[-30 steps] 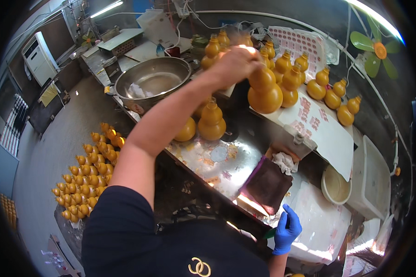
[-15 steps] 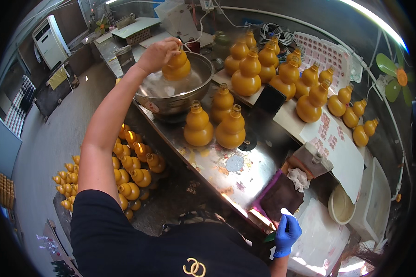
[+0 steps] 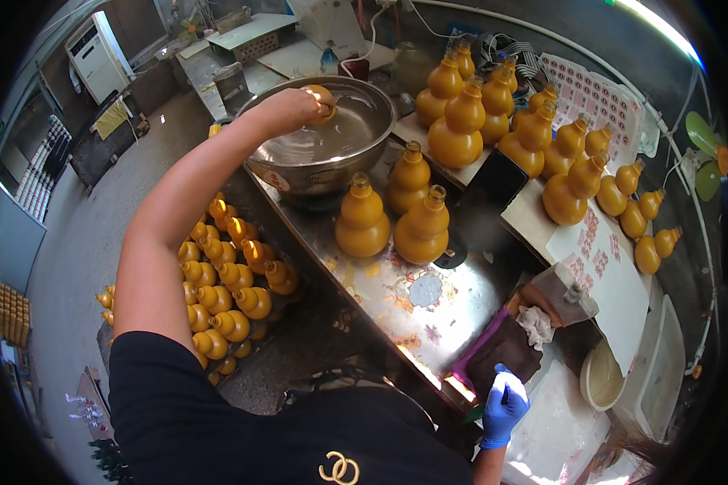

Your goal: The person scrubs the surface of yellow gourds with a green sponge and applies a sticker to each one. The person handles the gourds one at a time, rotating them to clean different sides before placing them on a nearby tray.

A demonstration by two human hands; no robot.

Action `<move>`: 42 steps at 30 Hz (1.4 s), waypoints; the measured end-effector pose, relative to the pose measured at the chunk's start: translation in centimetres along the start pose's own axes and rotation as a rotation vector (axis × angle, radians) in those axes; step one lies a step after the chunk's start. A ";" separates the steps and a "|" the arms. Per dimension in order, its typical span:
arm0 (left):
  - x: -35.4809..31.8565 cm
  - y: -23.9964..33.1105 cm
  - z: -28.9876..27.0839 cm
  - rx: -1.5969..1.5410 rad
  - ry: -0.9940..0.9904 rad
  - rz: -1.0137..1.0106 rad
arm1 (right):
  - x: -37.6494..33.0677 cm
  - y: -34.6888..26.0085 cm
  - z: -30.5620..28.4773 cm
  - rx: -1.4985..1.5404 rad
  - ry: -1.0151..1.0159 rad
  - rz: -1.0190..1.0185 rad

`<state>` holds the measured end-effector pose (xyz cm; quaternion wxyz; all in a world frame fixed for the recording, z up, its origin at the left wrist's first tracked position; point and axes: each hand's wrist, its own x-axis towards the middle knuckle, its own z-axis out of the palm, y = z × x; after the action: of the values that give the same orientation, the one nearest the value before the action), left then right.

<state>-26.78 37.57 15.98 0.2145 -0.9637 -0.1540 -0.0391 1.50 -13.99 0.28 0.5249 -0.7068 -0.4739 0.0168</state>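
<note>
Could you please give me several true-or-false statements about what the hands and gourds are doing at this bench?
1. The left hand holds a yellow gourd inside the steel bowl. True.
2. The right hand is bare. False: it wears a blue glove.
3. Three gourds stand on the metal benchtop just right of the bowl. True.
4. The bowl is filled with small gourds. False: it holds a pale liquid and the one gourd in hand.
5. Many smaller gourds are grouped low down, left of the bench. True.
</note>
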 end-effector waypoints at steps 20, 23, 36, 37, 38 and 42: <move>-0.9 -3.1 -3.7 -0.147 0.584 -0.466 | -1.5 -0.2 -2.0 -0.087 0.015 0.016; -1.2 1.9 -9.6 -0.094 0.777 -0.349 | -1.8 0.7 -2.6 -0.096 -0.022 -0.021; 12.7 28.8 -14.4 -1.464 0.242 0.214 | 2.7 -3.3 -4.5 0.097 -0.002 0.042; 15.3 30.0 -12.8 -1.237 0.229 0.352 | 2.9 -3.2 -5.0 0.080 -0.011 0.051; 16.9 32.4 -12.6 -1.137 0.186 0.333 | 2.7 -2.3 -5.1 0.028 -0.020 0.043; 20.0 37.7 -5.9 -1.556 0.299 0.161 | 2.2 0.9 -5.4 0.004 -0.030 0.385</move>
<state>4.00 8.20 9.01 -0.4992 -0.8297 0.0181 -0.2489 6.07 -16.39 3.03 0.5064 -0.7829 -0.3377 0.1285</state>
